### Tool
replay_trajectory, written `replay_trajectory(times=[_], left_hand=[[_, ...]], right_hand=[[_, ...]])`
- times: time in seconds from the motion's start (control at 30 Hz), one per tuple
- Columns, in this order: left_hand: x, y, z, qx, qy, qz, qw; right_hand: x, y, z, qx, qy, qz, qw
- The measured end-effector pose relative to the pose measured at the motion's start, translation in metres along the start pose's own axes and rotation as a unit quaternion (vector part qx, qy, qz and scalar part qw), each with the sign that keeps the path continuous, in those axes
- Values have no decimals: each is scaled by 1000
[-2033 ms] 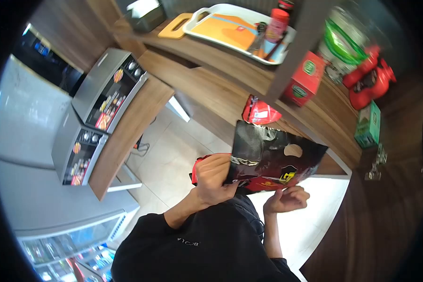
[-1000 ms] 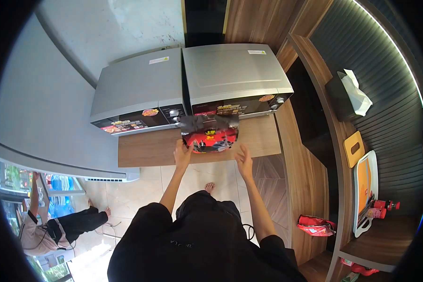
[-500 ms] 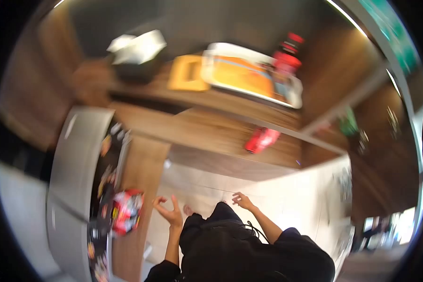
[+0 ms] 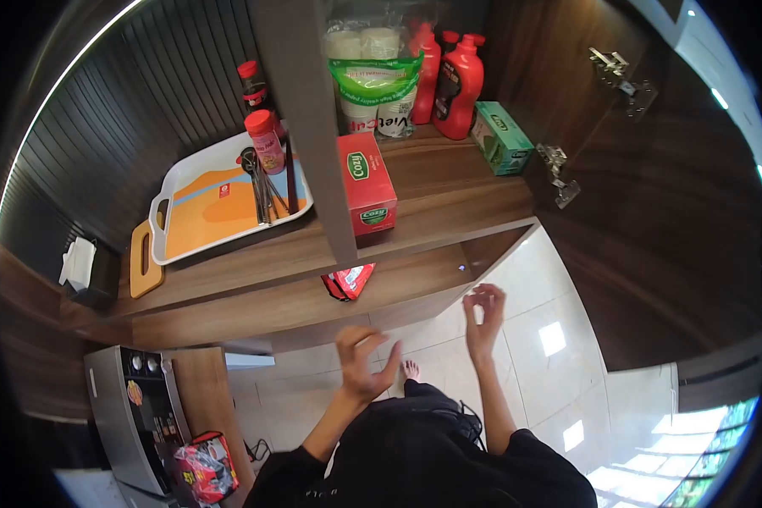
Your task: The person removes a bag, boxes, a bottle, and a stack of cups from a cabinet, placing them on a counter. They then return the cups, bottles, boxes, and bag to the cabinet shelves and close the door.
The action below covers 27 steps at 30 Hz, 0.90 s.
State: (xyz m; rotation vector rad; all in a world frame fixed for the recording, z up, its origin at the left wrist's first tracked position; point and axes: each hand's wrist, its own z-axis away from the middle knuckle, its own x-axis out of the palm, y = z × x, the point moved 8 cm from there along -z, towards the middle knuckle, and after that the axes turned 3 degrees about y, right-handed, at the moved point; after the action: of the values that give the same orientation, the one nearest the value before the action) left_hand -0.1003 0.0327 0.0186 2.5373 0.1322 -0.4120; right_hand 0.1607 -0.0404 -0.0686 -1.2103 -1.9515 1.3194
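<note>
My left hand [image 4: 366, 364] is raised in front of the pulled-out drawer [image 4: 415, 285], its fingers curved, the thumb apart and nothing in the grasp. To its right, my right hand [image 4: 484, 317] is up by the drawer's front edge, empty, with loosely bent fingers. A red and black packet [image 4: 349, 281] lies in the drawer, partly hidden by the shelf above. On that shelf stands a red Cozy box [image 4: 367, 182]. Behind it are a bag of paper cups [image 4: 376, 80], red bottles [image 4: 459, 85] and a green box [image 4: 501, 138].
Left of the upright divider [image 4: 300, 127], a tray [image 4: 220, 195] holds cutlery and a red-capped jar [image 4: 265, 141]. A yellow board [image 4: 146, 261] and a tissue box [image 4: 89, 271] are beside it. An open cabinet door [image 4: 652, 212] is on the right. Another packet [image 4: 206, 467] lies lower left.
My view has swung right, bringing the cupboard with the red box, cups and bottles into sight. Both hands have risen toward the drawer.
</note>
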Motion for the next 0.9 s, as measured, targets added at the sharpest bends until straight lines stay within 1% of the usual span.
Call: replay_trajectory(times=[0.07, 0.13, 0.17, 0.27, 0.33, 0.43, 0.53, 0.6, 0.63, 0.73, 0.77, 0.8, 0.87, 0.9], left_hand=[[36, 16, -37, 46, 26, -55, 997], [62, 27, -84, 58, 30, -130, 989], [70, 24, -102, 51, 30, -163, 985], [90, 9, -152, 10, 33, -245, 969], [99, -4, -164, -12, 18, -283, 959], [105, -19, -161, -25, -8, -304, 952], [102, -16, -160, -34, 7, -296, 955], [100, -13, -155, -41, 11, -299, 953], [96, -8, -155, -37, 33, -295, 954], [87, 2, -144, -1, 47, -275, 960], [82, 9, -144, 16, 71, -261, 963], [79, 14, -142, 34, 81, -253, 963], [81, 13, -135, 72, 55, -211, 973], [80, 7, -132, 44, 84, -190, 977]], right_hand=[[-2, -27, -36, -51, -9, 3, 999], [6, -58, -66, -105, -42, -7, 994], [11, -60, -79, -93, -79, 1, 992], [30, -117, -128, -242, -97, 130, 957], [41, -123, -164, -290, -76, 206, 932], [53, -116, -200, -280, -22, 275, 920], [54, -100, -209, -276, -9, 295, 914], [52, -95, -208, -265, -19, 324, 908], [51, -90, -205, -257, -25, 339, 905], [52, -73, -200, -239, -74, 319, 914], [51, -74, -201, -255, -70, 261, 929], [50, -80, -205, -271, -57, 255, 926], [47, -100, -215, -300, -31, 242, 922], [49, -102, -222, -290, -30, 259, 921]])
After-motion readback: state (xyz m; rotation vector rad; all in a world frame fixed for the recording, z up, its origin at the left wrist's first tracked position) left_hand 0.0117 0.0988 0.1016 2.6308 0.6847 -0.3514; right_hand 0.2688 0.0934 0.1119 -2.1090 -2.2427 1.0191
